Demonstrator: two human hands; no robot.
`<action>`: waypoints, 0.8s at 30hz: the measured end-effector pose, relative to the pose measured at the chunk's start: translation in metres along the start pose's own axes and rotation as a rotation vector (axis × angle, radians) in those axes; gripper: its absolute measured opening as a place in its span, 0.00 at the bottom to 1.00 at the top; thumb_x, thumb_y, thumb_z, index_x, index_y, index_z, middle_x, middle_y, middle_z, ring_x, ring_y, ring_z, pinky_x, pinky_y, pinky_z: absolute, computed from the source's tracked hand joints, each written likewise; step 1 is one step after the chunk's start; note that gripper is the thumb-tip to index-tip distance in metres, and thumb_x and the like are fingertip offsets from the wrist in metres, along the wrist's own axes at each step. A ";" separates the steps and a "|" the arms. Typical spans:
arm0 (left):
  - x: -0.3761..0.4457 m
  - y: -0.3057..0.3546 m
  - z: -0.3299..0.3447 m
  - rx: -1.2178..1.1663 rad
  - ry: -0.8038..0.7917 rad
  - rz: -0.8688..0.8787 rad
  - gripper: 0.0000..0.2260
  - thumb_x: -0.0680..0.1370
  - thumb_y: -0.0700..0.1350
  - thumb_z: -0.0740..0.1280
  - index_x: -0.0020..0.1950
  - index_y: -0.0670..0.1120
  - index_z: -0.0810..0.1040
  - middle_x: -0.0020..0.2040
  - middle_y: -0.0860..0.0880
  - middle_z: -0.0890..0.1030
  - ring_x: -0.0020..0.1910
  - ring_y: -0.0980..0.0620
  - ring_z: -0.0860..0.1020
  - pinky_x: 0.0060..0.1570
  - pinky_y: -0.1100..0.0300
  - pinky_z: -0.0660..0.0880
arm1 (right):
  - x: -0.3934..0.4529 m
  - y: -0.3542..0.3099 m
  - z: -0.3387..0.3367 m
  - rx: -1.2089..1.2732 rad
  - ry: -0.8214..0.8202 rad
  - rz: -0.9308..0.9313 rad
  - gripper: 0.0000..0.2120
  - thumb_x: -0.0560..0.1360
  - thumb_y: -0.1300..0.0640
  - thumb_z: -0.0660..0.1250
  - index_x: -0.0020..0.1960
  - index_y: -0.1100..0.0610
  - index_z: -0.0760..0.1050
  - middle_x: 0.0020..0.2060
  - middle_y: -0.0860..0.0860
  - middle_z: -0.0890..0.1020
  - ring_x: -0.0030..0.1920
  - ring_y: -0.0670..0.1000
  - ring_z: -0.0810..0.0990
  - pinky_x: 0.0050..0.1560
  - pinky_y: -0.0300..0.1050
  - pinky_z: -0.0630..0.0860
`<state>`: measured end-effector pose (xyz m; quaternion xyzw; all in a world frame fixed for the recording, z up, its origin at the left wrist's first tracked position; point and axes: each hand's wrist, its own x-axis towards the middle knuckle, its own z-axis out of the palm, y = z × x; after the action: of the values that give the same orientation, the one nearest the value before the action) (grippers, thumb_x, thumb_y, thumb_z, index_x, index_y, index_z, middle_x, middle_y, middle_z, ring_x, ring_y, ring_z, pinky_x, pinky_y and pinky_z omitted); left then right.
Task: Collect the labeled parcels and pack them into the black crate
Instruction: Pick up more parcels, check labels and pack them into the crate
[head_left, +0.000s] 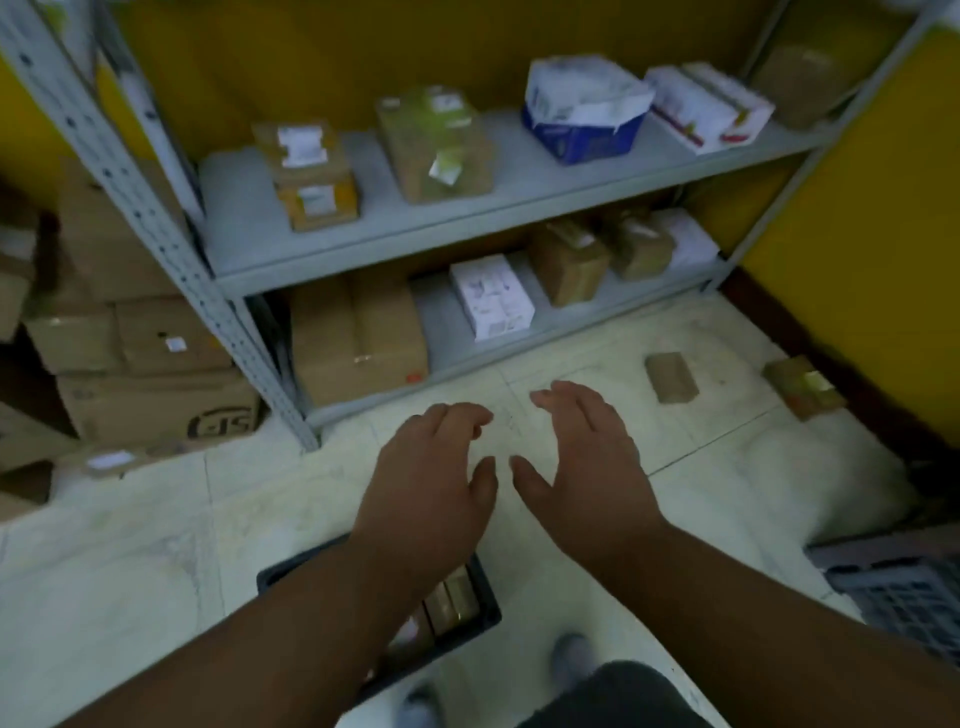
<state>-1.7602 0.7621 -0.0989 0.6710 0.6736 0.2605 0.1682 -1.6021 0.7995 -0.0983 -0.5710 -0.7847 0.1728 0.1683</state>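
My left hand (434, 480) and my right hand (582, 457) hover side by side over the tiled floor, fingers spread, both holding nothing. Beneath my left forearm the black crate (485, 597) sits on the floor with brown parcels (451, 603) inside, partly hidden by the arm. On the grey shelf (395, 234) ahead stand labeled parcels: a brown box with a white label (306, 174), a taped brown box (434, 145), a blue-and-white pack (584, 106). The lower shelf holds a white box (491, 296) and brown boxes (569, 260).
Two small brown parcels (671, 376) (802, 387) lie on the floor at the right near the yellow wall. Stacked cardboard cartons (140, 364) stand left of the shelf post. A grey crate (904, 592) sits at the right edge. My shoes (569, 657) show at the bottom.
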 end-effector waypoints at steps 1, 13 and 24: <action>0.010 0.016 -0.003 0.001 0.009 0.033 0.17 0.78 0.48 0.66 0.67 0.52 0.73 0.59 0.54 0.76 0.56 0.56 0.73 0.56 0.63 0.69 | 0.005 0.005 -0.015 0.020 0.046 0.011 0.29 0.74 0.47 0.70 0.73 0.51 0.67 0.72 0.50 0.68 0.71 0.51 0.67 0.69 0.52 0.68; 0.153 0.237 0.074 -0.049 0.042 0.252 0.16 0.78 0.50 0.65 0.65 0.55 0.73 0.57 0.58 0.75 0.55 0.58 0.74 0.57 0.61 0.72 | 0.037 0.202 -0.218 0.019 0.298 0.137 0.30 0.73 0.43 0.71 0.71 0.49 0.67 0.70 0.48 0.69 0.70 0.48 0.67 0.69 0.48 0.69; 0.228 0.354 0.223 -0.088 -0.165 0.225 0.15 0.78 0.48 0.66 0.65 0.53 0.73 0.55 0.57 0.75 0.53 0.59 0.73 0.56 0.61 0.73 | 0.036 0.403 -0.272 0.088 0.234 0.399 0.32 0.73 0.45 0.73 0.72 0.49 0.65 0.70 0.46 0.68 0.65 0.39 0.63 0.60 0.36 0.62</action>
<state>-1.3526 1.0034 -0.0474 0.7533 0.5660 0.2511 0.2219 -1.1492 0.9713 -0.0421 -0.7231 -0.6231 0.1694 0.2453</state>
